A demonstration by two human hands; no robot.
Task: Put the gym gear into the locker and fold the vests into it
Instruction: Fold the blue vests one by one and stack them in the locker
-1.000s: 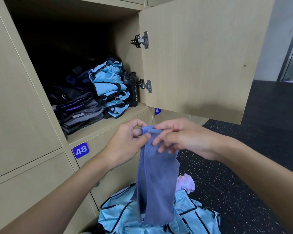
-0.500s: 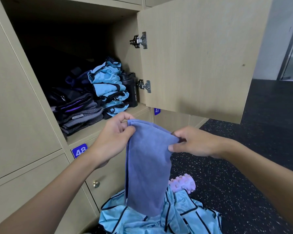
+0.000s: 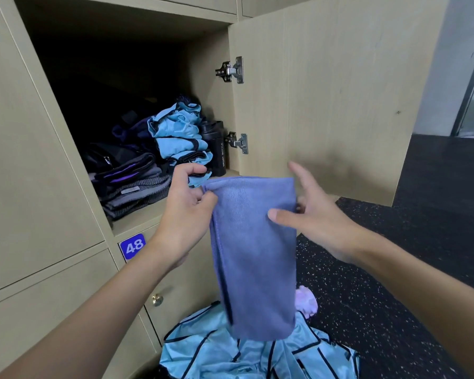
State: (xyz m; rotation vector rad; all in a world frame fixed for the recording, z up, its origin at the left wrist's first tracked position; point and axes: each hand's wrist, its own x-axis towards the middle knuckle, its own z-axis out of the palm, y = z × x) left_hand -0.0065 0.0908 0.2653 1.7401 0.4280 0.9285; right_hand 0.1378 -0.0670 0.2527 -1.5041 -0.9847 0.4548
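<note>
Blue-violet towel (image 3: 253,255) folded double, hangs long; left hand (image 3: 186,212) grip pinches top corner at 9 o'clock; right hand (image 3: 312,222) grip clamps 3 o'clock edge, thumb in front.

— Where does the towel (image 3: 255,255) hang?
— Before the lower lockers (image 3: 52,296). The left hand (image 3: 186,212) holds its top corner at ten o'clock, and the right hand (image 3: 318,217) pinches its edge at two.
— And the open locker (image 3: 140,218)?
— At eleven o'clock from the towel, with its door (image 3: 326,91) swung out at one. Inside, a pile of folded clothes (image 3: 132,187) lies front left. The folded vests (image 3: 175,138) are stacked just right of it. The bottle (image 3: 215,146) stands upright between them and the hinge-side wall (touching or not, I cannot tell).
— Below?
— The heap of vests (image 3: 230,356) lies on the floor (image 3: 394,269) at six, under the towel's hem. The number plate (image 3: 133,246) is at nine and the knob (image 3: 157,299) at eight.
</note>
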